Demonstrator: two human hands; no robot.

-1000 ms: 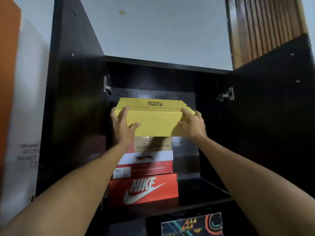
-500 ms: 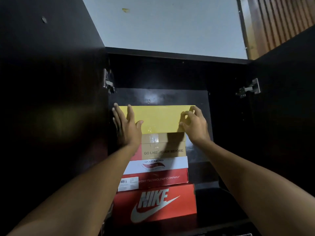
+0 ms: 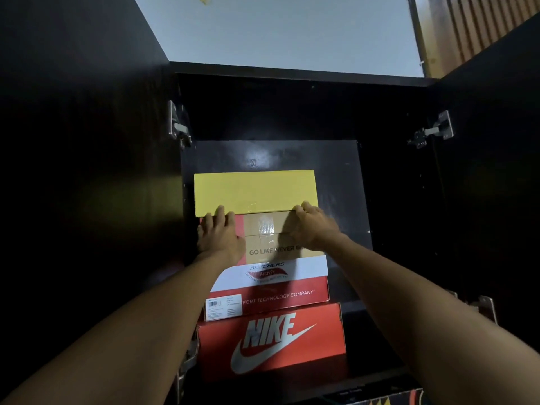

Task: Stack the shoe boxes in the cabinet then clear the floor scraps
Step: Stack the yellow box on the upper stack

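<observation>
Head view: I look up into a dark cabinet (image 3: pixel 87 171) with both doors swung open, so the shelf is reachable with two hands at once
Stack: four shoe boxes sit one on another on the shelf, against the left wall
Yellow box (image 3: pixel 254 191): top of the stack, pushed back towards the rear panel; I judge it set there last, flush over the tan box (image 3: pixel 271 229) under it
Left hand (image 3: pixel 220 233): fingers nearly straight, tips on the yellow box's lower front edge, palm over the tan box's left end; it presses, grips nothing
Right hand (image 3: pixel 314 226): fingers bent, tips at the yellow box's lower right corner; I cannot tell whether it pinches the corner or only nudges it
Why both hands: one at each end squares the box, I judge, so it won't skew
Lower boxes: white and red box (image 3: pixel 271 285), then Nike box (image 3: pixel 271 340) at the bottom, widest face forward
Count: one yellow, one tan, one white and red, one Nike; a fifth, patterned box (image 3: pixel 388 399) peeks in below
Hinges: three show
Scraps: none in view; floor not shown
</observation>
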